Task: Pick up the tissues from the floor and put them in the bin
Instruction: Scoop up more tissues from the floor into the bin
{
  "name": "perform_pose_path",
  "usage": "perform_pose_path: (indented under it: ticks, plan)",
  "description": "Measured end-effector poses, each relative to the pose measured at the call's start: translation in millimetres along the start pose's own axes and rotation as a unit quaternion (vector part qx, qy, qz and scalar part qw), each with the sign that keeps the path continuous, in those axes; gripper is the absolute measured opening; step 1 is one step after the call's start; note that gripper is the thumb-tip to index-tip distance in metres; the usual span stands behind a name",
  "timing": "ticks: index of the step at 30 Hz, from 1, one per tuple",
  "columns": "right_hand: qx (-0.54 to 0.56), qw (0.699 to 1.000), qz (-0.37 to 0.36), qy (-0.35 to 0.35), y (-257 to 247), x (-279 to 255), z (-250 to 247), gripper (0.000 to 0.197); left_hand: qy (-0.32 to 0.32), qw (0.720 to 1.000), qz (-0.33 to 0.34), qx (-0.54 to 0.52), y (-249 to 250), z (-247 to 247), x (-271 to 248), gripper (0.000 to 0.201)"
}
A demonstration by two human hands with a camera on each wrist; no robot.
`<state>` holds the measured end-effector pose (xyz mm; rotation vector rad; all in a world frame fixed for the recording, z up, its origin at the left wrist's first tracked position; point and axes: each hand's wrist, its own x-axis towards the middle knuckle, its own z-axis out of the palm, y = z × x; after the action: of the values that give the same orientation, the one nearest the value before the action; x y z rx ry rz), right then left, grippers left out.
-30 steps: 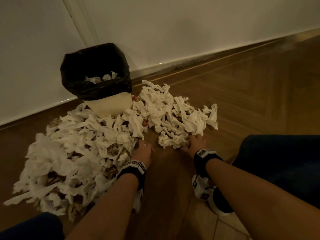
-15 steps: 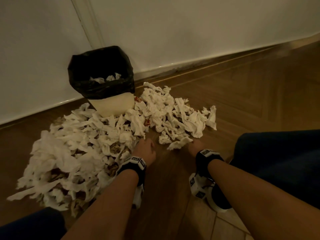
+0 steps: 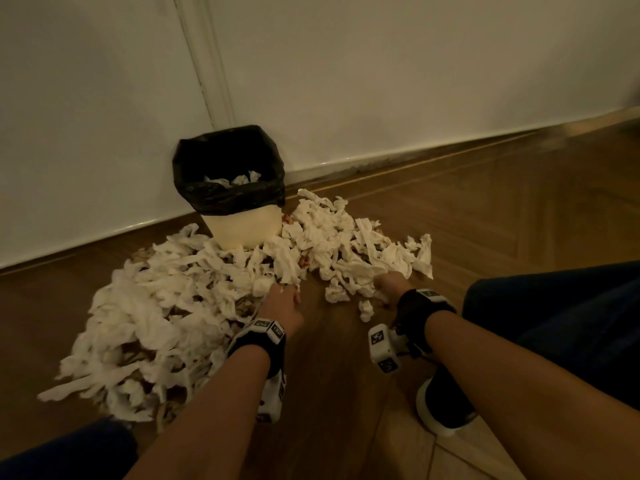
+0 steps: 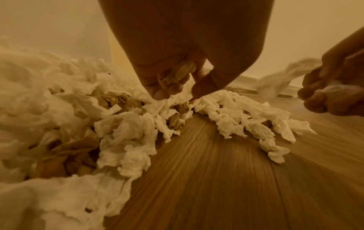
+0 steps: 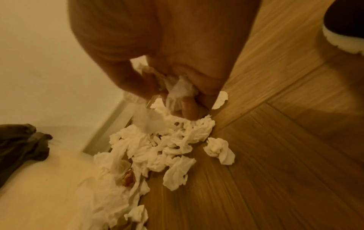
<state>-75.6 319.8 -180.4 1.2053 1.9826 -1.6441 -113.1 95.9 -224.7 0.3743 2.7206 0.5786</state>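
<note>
A big heap of crumpled white tissues (image 3: 166, 299) covers the wooden floor in front of a cream bin (image 3: 242, 226) lined with a black bag; a few tissues lie inside it. My left hand (image 3: 282, 299) sits at the heap's near edge, fingers curled round a wad of tissues (image 4: 177, 74). My right hand (image 3: 389, 284) grips a bunch of tissues (image 5: 177, 88) at the smaller right-hand pile (image 3: 363, 251), just above the floor.
The bin stands against a white wall (image 3: 381, 81) with a skirting board. Bare wooden floor (image 3: 332, 358) lies between my forearms. My dark shoe with a white sole (image 3: 443, 407) is under the right arm, and dark-clothed knees flank both sides.
Both hands have closed on tissues and lifted slightly. The right hand drew a bunch out of the small pile, leaving loose tissues near it. The camera tilted up a little.
</note>
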Motion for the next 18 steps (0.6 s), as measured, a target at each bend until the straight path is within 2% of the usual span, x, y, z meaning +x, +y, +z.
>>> perform_pose_path:
  ticks: [1,2,4,6,9,12,14,16,18]
  plan:
    - [0.031,0.999,0.008,-0.012,-2.8,-3.3,0.9,0.015,-0.001,1.0,-0.004,-0.005,-0.6,-1.5,-0.6,0.015]
    - [0.051,0.998,0.015,-0.015,-4.8,-5.1,1.2,0.02,0.004,1.0,-0.006,-0.013,-0.7,-2.8,-0.8,0.014]
    - [0.057,0.998,0.018,-0.012,-9.4,-6.1,1.2,0.05,0.027,0.999,-0.01,-0.042,-0.6,-5.2,-0.6,0.02]
    - [0.039,0.999,0.003,0.023,-12.7,-5.7,0.4,0.068,0.048,0.996,-0.01,-0.07,0.1,-8.7,-0.2,0.021]
    - [0.083,0.996,-0.001,0.041,-15.6,-6.4,2.7,0.056,0.045,0.997,-0.006,-0.069,1.0,-14.1,1.5,0.019]
    - [0.141,0.99,-0.007,0.012,-18.6,-10.2,8.2,0.045,0.045,0.996,-0.024,-0.079,4.5,-17.3,3.8,0.032]
    - [0.166,0.986,-0.021,-0.011,-18.9,-11.3,12.1,0.039,0.039,0.989,-0.046,-0.133,9.0,-20.3,5.7,0.037]
    - [0.2,0.979,-0.029,-0.038,-20.3,-12.9,15.8,0.03,0.04,0.962,-0.081,-0.258,14.2,-27.0,10.2,0.041]
    - [0.236,0.97,-0.017,-0.063,-22.2,-17.1,18.8,0.03,0.019,0.9,-0.098,-0.425,21.2,-35.8,15.4,0.038]
